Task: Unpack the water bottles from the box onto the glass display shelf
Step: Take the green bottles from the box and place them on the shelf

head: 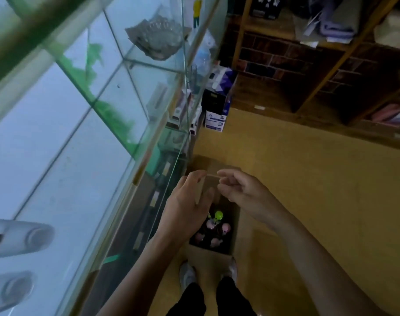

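Unpacking, box-opening step. At far left, two white bottles (19,238) lie on their sides on the glass shelf (57,144), near its front edge. The left hand (187,201) hovers above the box (236,224) with fingers curled, forefinger and thumb closed on one end of a thin pale strip (211,176). Blur leaves it unclear whether this is tape or a flap edge. The box stands open on the floor beside the shelf's base, between the person's shoes. The remaining bottles (215,226) stand upright inside it, with pink caps and one green cap showing. The right hand (240,190) mirrors the left, fingers curled and fingertips pinching the strip's other end. Judged stage: early, with most of the stock apparently still boxed. To do the step well, the strip should be drawn fully clear and set aside so neither hand is encumbered. The flaps should be folded outward, so that each bottle can be lifted straight up by its body. Bottles laid on glass may roll, so standing them upright seems safer.
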`<control>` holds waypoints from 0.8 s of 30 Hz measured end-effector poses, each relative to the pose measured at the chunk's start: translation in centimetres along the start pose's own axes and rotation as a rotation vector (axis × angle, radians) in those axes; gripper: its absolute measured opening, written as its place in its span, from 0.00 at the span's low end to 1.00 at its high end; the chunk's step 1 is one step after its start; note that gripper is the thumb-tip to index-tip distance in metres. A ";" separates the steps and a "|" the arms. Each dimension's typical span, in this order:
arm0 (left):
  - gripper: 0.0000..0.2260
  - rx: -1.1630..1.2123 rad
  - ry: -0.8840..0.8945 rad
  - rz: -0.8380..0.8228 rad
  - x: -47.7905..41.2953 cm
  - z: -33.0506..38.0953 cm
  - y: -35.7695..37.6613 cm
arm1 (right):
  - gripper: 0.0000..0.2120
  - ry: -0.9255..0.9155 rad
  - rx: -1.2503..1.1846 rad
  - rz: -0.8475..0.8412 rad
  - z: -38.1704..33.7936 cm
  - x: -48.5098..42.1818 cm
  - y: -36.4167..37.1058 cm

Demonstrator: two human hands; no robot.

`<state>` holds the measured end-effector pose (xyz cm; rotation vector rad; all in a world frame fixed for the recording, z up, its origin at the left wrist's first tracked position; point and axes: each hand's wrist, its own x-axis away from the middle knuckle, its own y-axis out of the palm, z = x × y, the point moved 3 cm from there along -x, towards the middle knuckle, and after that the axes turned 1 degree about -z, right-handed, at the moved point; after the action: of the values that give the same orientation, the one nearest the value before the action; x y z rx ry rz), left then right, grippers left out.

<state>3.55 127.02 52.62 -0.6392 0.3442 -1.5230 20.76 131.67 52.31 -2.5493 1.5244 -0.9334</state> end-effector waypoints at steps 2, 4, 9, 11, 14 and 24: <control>0.18 0.005 -0.033 -0.045 -0.5 -1.5 1.2 | 0.16 0.044 0.005 -0.003 2.1 -0.5 0.4; 0.18 0.002 -0.067 -0.076 -1.0 -3.1 2.6 | 0.17 0.086 0.021 -0.002 4.3 -1.2 0.7; 0.20 0.007 -0.162 -0.159 -2.0 -7.2 7.1 | 0.19 0.158 0.015 0.003 9.4 -3.0 1.3; 0.19 0.014 -0.206 -0.182 -2.8 -9.2 9.4 | 0.19 0.182 0.004 -0.002 11.7 -4.1 1.5; 0.18 0.024 -0.271 -0.203 -3.9 -12.5 13.3 | 0.19 0.226 -0.001 -0.017 16.3 -6.1 2.3; 0.20 -0.042 -0.286 -0.239 -8.2 -27.1 26.5 | 0.21 0.273 -0.007 -0.068 33.6 -15.1 6.6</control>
<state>8.84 128.66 14.24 -0.9451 0.0837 -1.6256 27.29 131.39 15.48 -2.5802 1.5083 -1.3352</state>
